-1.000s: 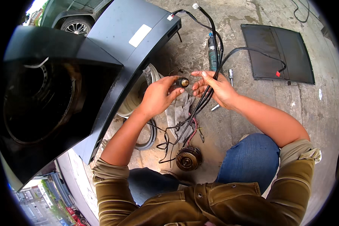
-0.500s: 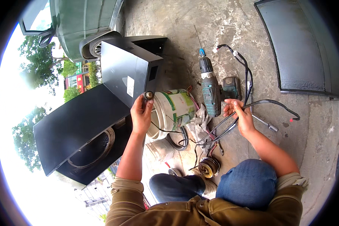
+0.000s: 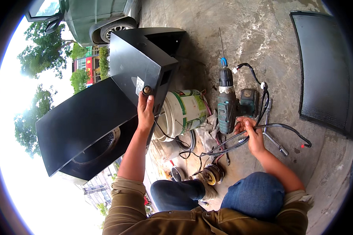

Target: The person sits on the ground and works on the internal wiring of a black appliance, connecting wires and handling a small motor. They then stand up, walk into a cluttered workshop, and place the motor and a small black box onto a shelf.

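In front of the black range hood (image 3: pixel 145 47), my left hand (image 3: pixel 146 113) is closed around a small round dark part with a brass-coloured end (image 3: pixel 147 90). A thin black wire (image 3: pixel 164 133) hangs from beside that hand. My right hand (image 3: pixel 253 135) is closed on a bundle of black cables (image 3: pixel 233 145), which trails left across the floor and out to the right. Just above it lies a teal and black cordless drill (image 3: pixel 226 105) with a long bit. The fingertips of the right hand are close to the drill's rear end.
A white bucket (image 3: pixel 186 105) lies on its side beside the hood, near a grey rag (image 3: pixel 208 131). A round motor (image 3: pixel 212 174) sits by my foot, a T-handled wrench (image 3: pixel 277 144) at right. A dark curved panel (image 3: pixel 321 62) lies far right; a car (image 3: pixel 94 17) stands behind.
My left hand has moved slightly up and left with the round part, now in front of the hood's side. The right hand keeps hold of the cables. The whole view has shifted a little.
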Available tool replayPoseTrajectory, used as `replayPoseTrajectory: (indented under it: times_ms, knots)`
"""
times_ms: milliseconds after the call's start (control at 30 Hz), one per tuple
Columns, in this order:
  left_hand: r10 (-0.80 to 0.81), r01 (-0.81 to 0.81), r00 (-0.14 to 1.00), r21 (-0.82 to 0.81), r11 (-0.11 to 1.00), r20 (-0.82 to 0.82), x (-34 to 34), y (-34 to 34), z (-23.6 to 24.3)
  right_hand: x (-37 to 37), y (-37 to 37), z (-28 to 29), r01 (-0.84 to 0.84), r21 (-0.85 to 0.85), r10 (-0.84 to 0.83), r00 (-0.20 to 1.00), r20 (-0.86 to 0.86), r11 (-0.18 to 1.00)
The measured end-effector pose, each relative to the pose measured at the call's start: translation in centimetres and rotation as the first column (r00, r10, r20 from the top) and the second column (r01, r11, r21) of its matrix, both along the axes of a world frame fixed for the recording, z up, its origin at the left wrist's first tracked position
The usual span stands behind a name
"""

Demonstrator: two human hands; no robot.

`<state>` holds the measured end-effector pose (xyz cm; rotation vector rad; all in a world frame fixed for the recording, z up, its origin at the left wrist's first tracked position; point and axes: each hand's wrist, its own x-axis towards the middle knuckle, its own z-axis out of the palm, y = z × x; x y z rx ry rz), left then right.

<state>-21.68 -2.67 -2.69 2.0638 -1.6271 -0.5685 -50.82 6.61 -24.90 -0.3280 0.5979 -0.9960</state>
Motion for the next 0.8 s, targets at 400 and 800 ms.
replayPoseTrajectory:
  times_ms: [400,800]
  knots:
    - [0.005,-0.004,0.999,-0.032,0.999,0.033,-1.1,0.0,0.2,-0.1,0.5,0.5,0.038,-0.024,-0.037,0.999,0.034,0.999]
    - [-0.125,0.310,0.894,0.393,0.866,-0.431,-5.9,6.9,0.9,1.4,2.1,7.6,-0.096,-0.125,0.113,0.985,0.133,0.987]
